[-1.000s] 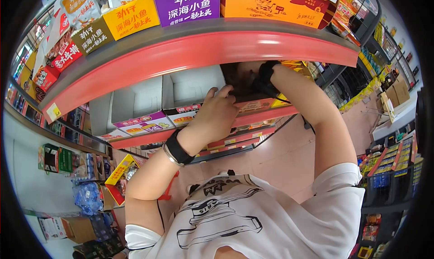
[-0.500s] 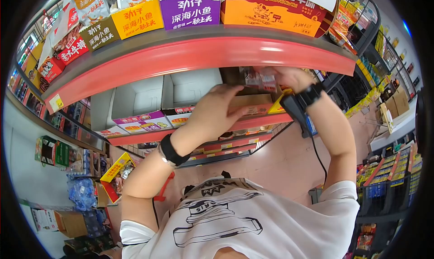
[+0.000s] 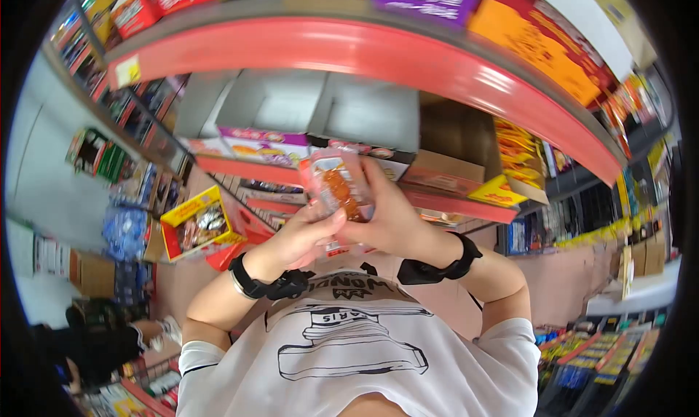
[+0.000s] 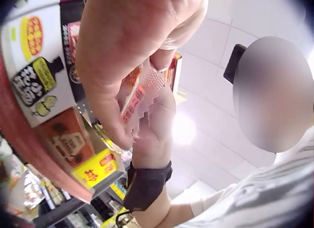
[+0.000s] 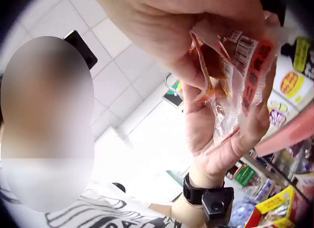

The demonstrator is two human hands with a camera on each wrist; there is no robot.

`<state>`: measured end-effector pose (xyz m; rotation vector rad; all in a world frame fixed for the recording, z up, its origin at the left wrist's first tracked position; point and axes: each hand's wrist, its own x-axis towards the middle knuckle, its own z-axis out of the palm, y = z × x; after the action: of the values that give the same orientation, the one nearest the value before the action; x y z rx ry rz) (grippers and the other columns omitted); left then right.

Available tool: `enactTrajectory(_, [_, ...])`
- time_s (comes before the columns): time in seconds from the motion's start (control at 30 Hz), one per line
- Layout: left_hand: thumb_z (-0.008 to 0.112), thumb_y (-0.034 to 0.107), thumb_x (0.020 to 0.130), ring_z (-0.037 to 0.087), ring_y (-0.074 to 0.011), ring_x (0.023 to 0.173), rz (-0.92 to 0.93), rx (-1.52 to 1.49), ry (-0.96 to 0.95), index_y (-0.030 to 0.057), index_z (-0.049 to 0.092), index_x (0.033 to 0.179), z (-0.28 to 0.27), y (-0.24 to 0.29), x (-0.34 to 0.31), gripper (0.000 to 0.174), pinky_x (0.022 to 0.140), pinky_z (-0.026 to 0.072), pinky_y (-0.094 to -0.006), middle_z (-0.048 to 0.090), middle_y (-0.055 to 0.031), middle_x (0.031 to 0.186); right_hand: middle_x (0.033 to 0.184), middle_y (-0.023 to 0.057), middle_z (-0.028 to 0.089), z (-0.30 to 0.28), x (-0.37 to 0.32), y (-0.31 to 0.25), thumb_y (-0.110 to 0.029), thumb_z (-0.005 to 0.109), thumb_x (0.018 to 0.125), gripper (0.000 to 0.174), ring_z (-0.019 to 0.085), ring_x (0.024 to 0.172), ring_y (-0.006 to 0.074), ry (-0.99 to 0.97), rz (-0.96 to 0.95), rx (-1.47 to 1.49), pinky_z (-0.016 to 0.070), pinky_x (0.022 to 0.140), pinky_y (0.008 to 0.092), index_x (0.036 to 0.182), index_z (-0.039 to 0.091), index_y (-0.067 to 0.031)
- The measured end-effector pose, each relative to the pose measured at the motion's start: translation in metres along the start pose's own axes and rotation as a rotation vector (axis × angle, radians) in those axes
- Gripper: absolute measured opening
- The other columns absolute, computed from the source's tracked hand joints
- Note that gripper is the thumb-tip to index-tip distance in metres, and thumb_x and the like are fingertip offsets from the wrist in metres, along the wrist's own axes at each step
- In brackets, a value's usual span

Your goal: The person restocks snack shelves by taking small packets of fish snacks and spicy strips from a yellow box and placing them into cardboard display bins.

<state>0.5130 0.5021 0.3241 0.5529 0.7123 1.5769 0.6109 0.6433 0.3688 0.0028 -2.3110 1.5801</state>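
Observation:
Small clear snack packets with orange-brown food inside (image 3: 338,188) are held between both hands in front of the shelf. The left hand (image 3: 302,235) cups them from the left and below, its thumb against them. From the right, the right hand (image 3: 393,220) grips the packets, fingers along their far side. In the left wrist view a packet's serrated edge (image 4: 153,85) shows beneath the left hand (image 4: 132,46). Red print and a barcode appear on a packet (image 5: 248,66) in the right wrist view, between the right hand (image 5: 171,31) and the left palm (image 5: 216,154).
Behind the hands, a shelf holds grey-white open boxes (image 3: 277,104), a brown box (image 3: 455,137) and yellow packets (image 3: 517,151). A red shelf edge (image 3: 349,42) runs above. At the left stands a yellow-red box of packets (image 3: 196,228); another person (image 3: 102,351) is at lower left.
Both hands have come away from the shelf toward the body and now meet around the packets, which the right hand drew from the brown box. The head view has turned and shifted.

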Motion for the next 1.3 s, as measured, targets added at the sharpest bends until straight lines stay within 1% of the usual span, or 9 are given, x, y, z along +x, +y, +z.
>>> enactTrajectory(0.03, [0.050, 0.023, 0.092, 0.045, -0.0271, 0.118, 0.028, 0.049, 0.088, 0.0051, 0.026, 0.135, -0.010, -0.005, -0.014, 0.053, 0.097, 0.0395, -0.0444, 0.043, -0.0114, 0.129, 0.109, 0.0222, 0.052, 0.011, 0.005, 0.004, -0.020, 0.070, 0.069, 0.074, 0.054, 0.103, 0.0306, -0.087, 0.059, 0.012, 0.0439, 0.085, 0.0370, 0.125, 0.028, 0.0033])
enactTrajectory(0.17, [0.052, 0.020, 0.090, 0.048, -0.0258, 0.115, 0.198, 0.037, 0.303, 0.0059, 0.033, 0.133, -0.044, -0.021, -0.067, 0.049, 0.093, 0.0430, -0.0456, 0.047, -0.0125, 0.125, 0.111, 0.0278, 0.050, 0.059, 0.025, 0.019, -0.027, 0.075, 0.063, 0.089, 0.052, 0.102, 0.0395, -0.233, -0.123, -0.309, 0.0454, 0.083, 0.0411, 0.129, 0.024, 0.0048])
enactTrajectory(0.4, [0.050, 0.020, 0.091, 0.053, -0.0241, 0.109, 0.314, -0.161, 0.600, 0.0101, 0.039, 0.127, -0.100, -0.036, -0.140, 0.039, 0.089, 0.0455, -0.0433, 0.052, -0.0114, 0.119, 0.116, 0.0248, 0.049, 0.159, 0.066, 0.038, -0.029, 0.078, 0.060, 0.091, 0.053, 0.103, 0.0391, -0.578, 0.044, -0.378, 0.0451, 0.083, 0.0409, 0.128, 0.027, 0.0023])
enactTrajectory(0.53, [0.052, 0.020, 0.091, 0.056, -0.0212, 0.103, 0.296, -0.243, 0.737, 0.0042, 0.043, 0.123, -0.160, -0.023, -0.172, 0.038, 0.085, 0.0479, -0.0382, 0.055, -0.0092, 0.114, 0.108, 0.0212, 0.056, 0.238, 0.097, 0.119, -0.024, 0.077, 0.064, 0.083, 0.060, 0.093, 0.0304, -0.628, -0.035, -0.187, 0.0473, 0.080, 0.0363, 0.126, 0.030, 0.0039])
enactTrajectory(0.6, [0.050, 0.027, 0.091, 0.058, -0.0230, 0.099, 0.182, -0.343, 0.766, 0.0045, 0.044, 0.123, -0.218, -0.016, -0.200, 0.039, 0.085, 0.0493, -0.0430, 0.055, -0.0101, 0.113, 0.107, 0.0180, 0.058, 0.298, 0.128, 0.165, -0.019, 0.077, 0.067, 0.076, 0.059, 0.096, 0.0219, -0.774, 0.416, 0.230, 0.0468, 0.079, 0.0325, 0.124, 0.033, 0.0048])
enactTrajectory(0.87, [0.049, 0.037, 0.090, 0.058, -0.0257, 0.098, -0.003, -0.470, 0.937, 0.0050, 0.050, 0.116, -0.395, -0.047, -0.267, 0.041, 0.083, 0.0494, -0.0464, 0.058, -0.0117, 0.111, 0.095, 0.0152, 0.059, 0.440, 0.166, 0.230, -0.014, 0.077, 0.064, 0.058, 0.058, 0.085, 0.0202, -0.567, 0.797, 0.094, 0.0479, 0.071, 0.0317, 0.110, 0.049, 0.0070])
enactTrajectory(1.03, [0.055, 0.037, 0.087, 0.051, -0.0253, 0.106, -0.128, -0.604, 1.004, 0.0129, 0.049, 0.117, -0.455, -0.036, -0.288, 0.038, 0.089, 0.0433, -0.0474, 0.056, -0.0083, 0.111, 0.110, 0.0276, 0.055, 0.498, 0.189, 0.243, -0.030, 0.072, 0.067, 0.067, 0.057, 0.099, 0.0333, -0.766, 0.682, -0.205, 0.0476, 0.079, 0.0365, 0.114, 0.046, 0.0090])
enactTrajectory(1.2, [0.057, 0.033, 0.087, 0.048, -0.0310, 0.109, -0.007, -0.753, 1.101, 0.0116, 0.048, 0.114, -0.531, -0.052, -0.318, 0.036, 0.091, 0.0424, -0.0483, 0.049, -0.0096, 0.115, 0.099, 0.0250, 0.060, 0.516, 0.181, 0.246, -0.031, 0.071, 0.066, 0.061, 0.059, 0.092, 0.0361, -0.709, 0.510, -0.342, 0.0474, 0.079, 0.0385, 0.110, 0.050, 0.0058])
enactTrajectory(1.3, [0.052, 0.031, 0.090, 0.047, -0.0312, 0.112, -0.017, -0.887, 1.335, 0.0109, 0.049, 0.117, -0.535, -0.035, -0.315, 0.034, 0.096, 0.0378, -0.0477, 0.048, -0.0099, 0.123, 0.095, 0.0240, 0.061, 0.493, 0.180, 0.238, -0.028, 0.070, 0.066, 0.052, 0.060, 0.090, 0.0360, -0.792, 0.463, -0.409, 0.0476, 0.079, 0.0395, 0.104, 0.055, 0.0036])
